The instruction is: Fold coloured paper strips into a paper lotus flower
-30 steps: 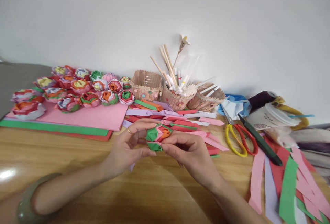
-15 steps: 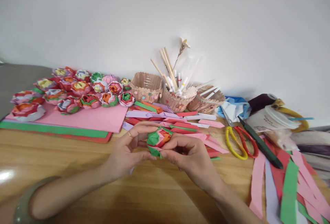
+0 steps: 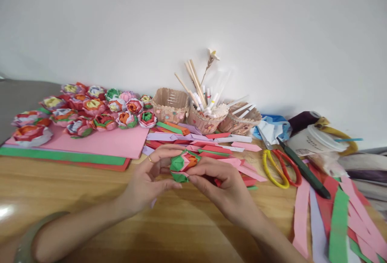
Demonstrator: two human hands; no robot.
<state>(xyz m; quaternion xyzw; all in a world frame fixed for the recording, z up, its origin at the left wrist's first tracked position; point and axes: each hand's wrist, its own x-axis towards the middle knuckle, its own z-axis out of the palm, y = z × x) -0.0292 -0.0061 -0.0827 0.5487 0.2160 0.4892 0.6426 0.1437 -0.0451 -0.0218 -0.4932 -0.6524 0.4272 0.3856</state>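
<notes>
A small folded paper flower (image 3: 180, 165) in green, pink and orange is held above the wooden table between both hands. My left hand (image 3: 151, 178), with a ring on one finger, curls round the flower's left side, fingers behind and thumb in front. On the right side, my right hand (image 3: 222, 182) pinches the flower's edge between thumb and fingers. Parts of the flower are hidden by the fingers. Just behind the hands lie many folded paper strips (image 3: 220, 150) in red, pink, purple and green.
Finished paper flowers (image 3: 94, 105) stand on stacked coloured sheets (image 3: 121, 140) at the left. Decorated baskets (image 3: 171, 109) line the wall, one holding sticks and pens. Scissors (image 3: 282, 168), a dark green cutter (image 3: 305, 170), a lidded cup (image 3: 316, 140) and loose strips (image 3: 338, 218) are at the right.
The camera view has shifted slightly. Both hands keep hold of the flower, and my left thumb sits a little differently along its lower edge.
</notes>
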